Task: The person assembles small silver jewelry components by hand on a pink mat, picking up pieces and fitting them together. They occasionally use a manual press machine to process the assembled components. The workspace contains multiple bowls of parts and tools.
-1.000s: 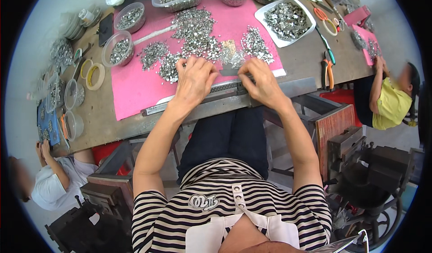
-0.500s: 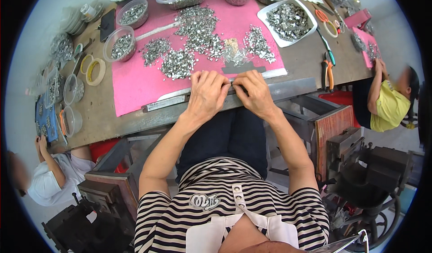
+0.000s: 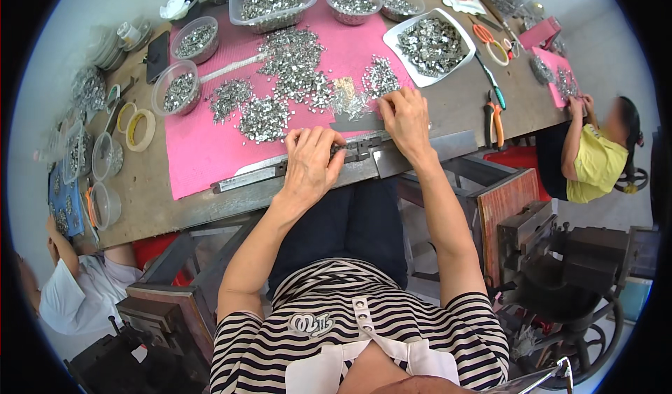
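My left hand [image 3: 310, 161] rests on a long metal bar [image 3: 250, 177] along the table's front edge, fingers curled; what they pinch is hidden. My right hand [image 3: 407, 122] is raised above the bar's right part, fingertips together over the edge of a pile of small shiny metal pieces [image 3: 380, 77]. Whatever those fingertips hold is too small to make out. Between the hands, dark metal pieces [image 3: 362, 147] sit along the bar. Just beyond lie a flat grey strip [image 3: 357, 123] and a heap of thin pins [image 3: 348, 105] on the pink mat [image 3: 187, 152].
More metal pieces [image 3: 264, 119] are heaped on the mat. Plastic tubs [image 3: 176, 91] and a white tray [image 3: 428, 47] of parts stand behind. Pliers [image 3: 494, 121] lie right, tape rolls [image 3: 141, 130] left. Co-workers sit at both sides, one in a yellow shirt [image 3: 596, 154].
My right hand has left the bar beside my left hand and moved right and away to the small pieces. Dark parts on the bar now show. The whole view has shifted slightly.
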`<state>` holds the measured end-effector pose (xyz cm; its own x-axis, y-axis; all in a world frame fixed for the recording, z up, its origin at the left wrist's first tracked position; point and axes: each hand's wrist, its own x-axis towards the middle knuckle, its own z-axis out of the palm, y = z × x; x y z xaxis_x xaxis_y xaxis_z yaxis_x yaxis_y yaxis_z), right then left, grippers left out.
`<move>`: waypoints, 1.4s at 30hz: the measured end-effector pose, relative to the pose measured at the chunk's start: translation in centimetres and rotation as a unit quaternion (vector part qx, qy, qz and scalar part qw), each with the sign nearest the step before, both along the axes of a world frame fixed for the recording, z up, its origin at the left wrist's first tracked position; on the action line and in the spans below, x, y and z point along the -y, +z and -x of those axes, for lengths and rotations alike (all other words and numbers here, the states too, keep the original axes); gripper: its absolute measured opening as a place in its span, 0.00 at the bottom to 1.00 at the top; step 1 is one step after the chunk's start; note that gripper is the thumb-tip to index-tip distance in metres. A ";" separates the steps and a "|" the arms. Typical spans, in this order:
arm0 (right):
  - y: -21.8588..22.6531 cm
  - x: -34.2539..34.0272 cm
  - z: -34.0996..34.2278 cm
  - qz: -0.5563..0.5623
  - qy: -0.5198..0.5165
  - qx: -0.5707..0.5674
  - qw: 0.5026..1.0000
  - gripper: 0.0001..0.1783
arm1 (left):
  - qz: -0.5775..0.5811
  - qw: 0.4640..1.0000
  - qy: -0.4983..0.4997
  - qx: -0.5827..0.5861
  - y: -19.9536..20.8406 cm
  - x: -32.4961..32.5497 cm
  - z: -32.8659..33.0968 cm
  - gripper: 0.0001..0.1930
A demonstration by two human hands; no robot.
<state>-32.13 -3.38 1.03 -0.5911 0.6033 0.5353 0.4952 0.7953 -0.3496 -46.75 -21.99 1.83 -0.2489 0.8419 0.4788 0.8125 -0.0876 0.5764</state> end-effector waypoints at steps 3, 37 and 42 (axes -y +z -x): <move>-0.2 -0.3 1.0 0.002 -0.027 0.032 0.999 0.08 | 0.001 0.999 0.004 0.042 -0.3 0.2 0.1 0.05; -0.9 9.1 0.7 0.096 0.166 -0.095 0.977 0.07 | -0.045 0.994 0.088 -0.036 -0.7 2.5 0.0 0.07; -1.2 9.2 0.7 0.099 0.156 -0.097 0.978 0.06 | -0.040 0.994 0.096 -0.042 -0.9 2.3 -0.2 0.08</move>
